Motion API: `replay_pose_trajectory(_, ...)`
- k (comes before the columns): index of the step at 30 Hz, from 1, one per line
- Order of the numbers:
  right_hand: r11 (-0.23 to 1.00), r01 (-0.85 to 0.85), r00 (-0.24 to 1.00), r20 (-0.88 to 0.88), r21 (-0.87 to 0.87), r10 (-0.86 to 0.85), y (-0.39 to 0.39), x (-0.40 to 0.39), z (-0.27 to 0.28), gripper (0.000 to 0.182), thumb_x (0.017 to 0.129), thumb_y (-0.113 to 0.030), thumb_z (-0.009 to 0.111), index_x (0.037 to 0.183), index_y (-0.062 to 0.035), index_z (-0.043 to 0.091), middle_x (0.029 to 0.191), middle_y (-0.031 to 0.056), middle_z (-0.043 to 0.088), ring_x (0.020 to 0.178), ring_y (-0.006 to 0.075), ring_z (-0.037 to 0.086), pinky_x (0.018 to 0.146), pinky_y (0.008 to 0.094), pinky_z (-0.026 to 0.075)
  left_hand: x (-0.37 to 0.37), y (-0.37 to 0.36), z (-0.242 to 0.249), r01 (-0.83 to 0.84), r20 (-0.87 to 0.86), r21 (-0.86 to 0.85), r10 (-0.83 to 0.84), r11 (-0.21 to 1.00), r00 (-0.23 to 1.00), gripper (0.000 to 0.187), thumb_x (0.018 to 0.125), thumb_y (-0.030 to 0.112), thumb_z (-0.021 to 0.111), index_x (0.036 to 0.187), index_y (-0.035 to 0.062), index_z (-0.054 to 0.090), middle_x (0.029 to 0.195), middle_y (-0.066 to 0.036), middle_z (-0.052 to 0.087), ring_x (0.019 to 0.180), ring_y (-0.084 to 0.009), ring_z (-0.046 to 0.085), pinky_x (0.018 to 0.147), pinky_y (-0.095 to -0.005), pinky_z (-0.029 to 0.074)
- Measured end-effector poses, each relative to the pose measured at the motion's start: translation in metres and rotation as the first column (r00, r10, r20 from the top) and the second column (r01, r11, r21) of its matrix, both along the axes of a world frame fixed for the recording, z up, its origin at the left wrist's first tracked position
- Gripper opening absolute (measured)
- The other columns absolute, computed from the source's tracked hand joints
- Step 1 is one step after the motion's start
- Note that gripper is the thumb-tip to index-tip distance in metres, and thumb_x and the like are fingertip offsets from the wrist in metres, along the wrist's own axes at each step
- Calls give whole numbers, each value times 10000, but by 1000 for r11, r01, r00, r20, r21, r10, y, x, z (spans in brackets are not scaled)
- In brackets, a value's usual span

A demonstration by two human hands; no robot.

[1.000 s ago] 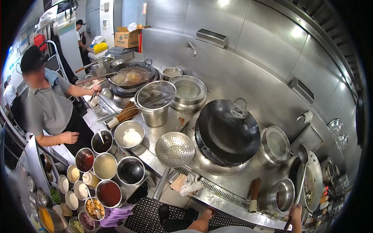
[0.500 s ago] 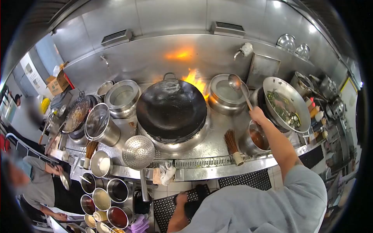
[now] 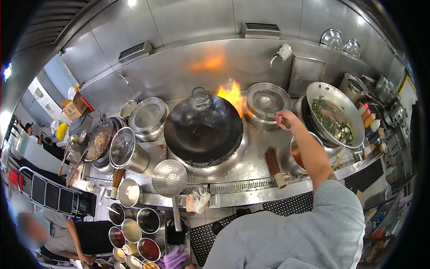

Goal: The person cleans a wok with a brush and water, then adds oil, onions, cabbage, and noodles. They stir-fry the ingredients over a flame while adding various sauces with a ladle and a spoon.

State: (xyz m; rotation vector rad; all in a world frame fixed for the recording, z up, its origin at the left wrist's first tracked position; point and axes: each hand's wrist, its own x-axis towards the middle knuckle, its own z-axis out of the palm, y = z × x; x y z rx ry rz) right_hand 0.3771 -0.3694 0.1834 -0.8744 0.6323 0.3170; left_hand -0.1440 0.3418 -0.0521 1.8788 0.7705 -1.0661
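Observation:
My right hand [image 3: 285,119] is closed round the handle of a ladle, whose bowl [image 3: 266,99] is over or in the round metal pot [image 3: 262,122] right of the wok. The large black wok [image 3: 204,127] appears empty and sits on the middle burner, with orange flames [image 3: 232,95] rising behind its right side. Below my forearm is a pot of brownish liquid [image 3: 298,154]. Only a sliver of skin shows at the bottom edge near my body; the fingers of my left hand cannot be seen.
A wide pan of greens [image 3: 333,121] stands at right. A perforated skimmer [image 3: 169,178] and a bamboo brush [image 3: 274,167] lie along the front. Sauce containers [image 3: 149,249] are at lower left. A co-worker [image 3: 58,233] is beyond them.
My right hand has moved up and left, bringing the ladle over the round pot. My left hand has dropped out of clear view. The camera view has shifted, and the co-worker appears lower down.

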Motion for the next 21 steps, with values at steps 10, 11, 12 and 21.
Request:
replay_pose_trajectory(10,989,-128,992,-8,67,129,54,-61,128,175,967,-133,438,966,42,450,646,-11,519,449,45,485,382,166,467,48,-19,77,-481,-161,-370,455,794,876,377,947,403,502,1263,204,552,1369,-53,494,1270,-190,432,1019,-377,385)
replay_pose_trajectory(11,983,-107,994,-21,149,112,63,-66,136,198,969,-140,443,987,56,456,658,1,528,452,54,489,380,171,467,40,-16,32,-355,-62,-269,352,895,934,349,932,387,513,1207,180,569,1303,-69,519,1215,-212,462,982,-388,403)
replay_pose_trajectory(12,969,-86,995,-35,230,97,72,-69,144,222,971,-147,447,1008,71,462,670,14,536,454,63,493,379,176,467,30,-9,-11,-225,24,-151,231,963,973,325,917,372,525,1151,156,585,1238,-84,544,1161,-234,492,946,-400,420)
replay_pose_trajectory(21,946,-197,964,-125,257,234,166,-108,142,176,967,-132,445,964,44,444,668,-6,523,478,49,514,416,170,482,-24,21,-137,-106,467,384,-93,917,879,364,831,330,587,843,-20,686,911,-216,695,889,-403,656,780,-484,503)
